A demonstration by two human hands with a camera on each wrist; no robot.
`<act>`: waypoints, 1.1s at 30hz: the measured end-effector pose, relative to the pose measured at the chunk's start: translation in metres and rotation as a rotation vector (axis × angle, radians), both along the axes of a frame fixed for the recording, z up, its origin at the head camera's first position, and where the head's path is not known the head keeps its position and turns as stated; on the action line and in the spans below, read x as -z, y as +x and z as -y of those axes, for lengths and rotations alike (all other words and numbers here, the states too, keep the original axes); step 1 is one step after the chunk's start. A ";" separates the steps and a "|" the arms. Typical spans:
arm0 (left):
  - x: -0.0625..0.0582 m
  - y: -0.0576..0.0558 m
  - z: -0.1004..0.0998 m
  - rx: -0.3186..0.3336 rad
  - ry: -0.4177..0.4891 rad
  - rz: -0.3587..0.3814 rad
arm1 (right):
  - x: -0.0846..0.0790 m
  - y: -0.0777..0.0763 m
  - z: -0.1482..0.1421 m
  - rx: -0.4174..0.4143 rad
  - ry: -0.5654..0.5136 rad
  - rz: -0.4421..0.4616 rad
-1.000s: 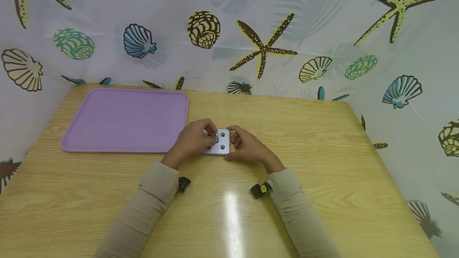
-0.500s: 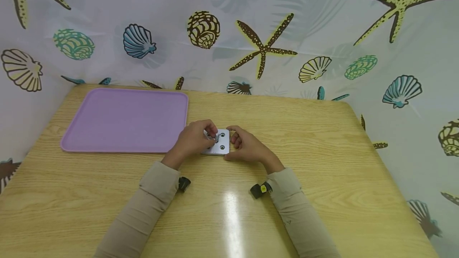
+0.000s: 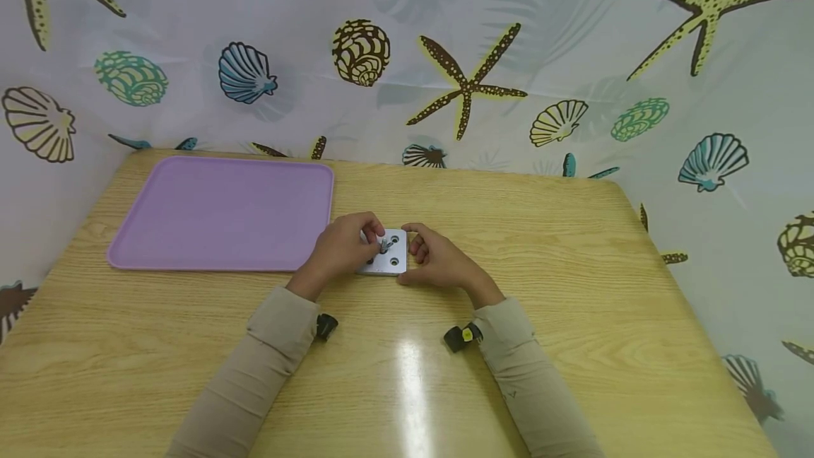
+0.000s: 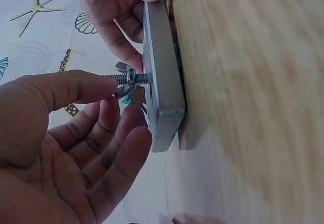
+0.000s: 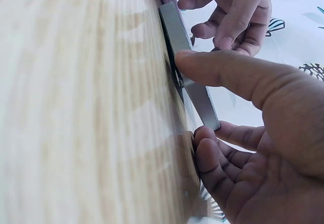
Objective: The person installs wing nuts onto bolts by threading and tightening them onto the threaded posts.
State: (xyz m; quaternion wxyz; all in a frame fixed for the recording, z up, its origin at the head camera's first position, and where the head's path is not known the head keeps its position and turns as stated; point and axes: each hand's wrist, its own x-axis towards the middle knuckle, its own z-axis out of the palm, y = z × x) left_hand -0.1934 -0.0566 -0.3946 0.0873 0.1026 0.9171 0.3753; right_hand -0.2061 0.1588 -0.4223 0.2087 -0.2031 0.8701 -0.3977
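A square silver metal plate (image 3: 394, 251) with countersunk holes lies near the middle of the table. From its centre rises a threaded bolt (image 4: 139, 78) carrying a wing nut (image 4: 124, 85). My left hand (image 3: 343, 244) is at the nut: in the left wrist view its thumb tip lies against a wing and the bolt, with the fingers loosely curled beneath. My right hand (image 3: 441, 257) holds the plate at its right side, thumb on the near edge and index finger on the far edge. The left fingers cover the plate's left part in the head view.
A purple tray (image 3: 222, 214) lies at the left on the wood-grain table (image 3: 540, 288), its right edge close to my left hand. A patterned curtain (image 3: 407, 20) with shells and starfish hangs behind. Dark wrist cameras (image 3: 327, 327) sit below both hands.
The wing nut's wings have turned to another angle, and my left finger and thumb have shifted slightly around it. The plate and my right hand stay in place.
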 end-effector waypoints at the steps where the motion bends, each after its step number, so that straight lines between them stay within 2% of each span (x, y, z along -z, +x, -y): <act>1: 0.000 0.000 0.000 -0.003 -0.001 -0.003 | 0.000 0.000 0.000 0.000 -0.002 0.002; 6: 0.001 -0.001 0.001 -0.012 0.005 -0.008 | 0.000 0.000 0.000 -0.002 -0.010 0.007; 23: 0.002 -0.002 0.002 0.044 0.009 0.023 | 0.003 -0.002 0.000 -0.014 -0.007 -0.004; 33: 0.001 -0.001 0.000 0.021 -0.014 0.002 | 0.002 -0.001 -0.001 0.000 0.007 0.007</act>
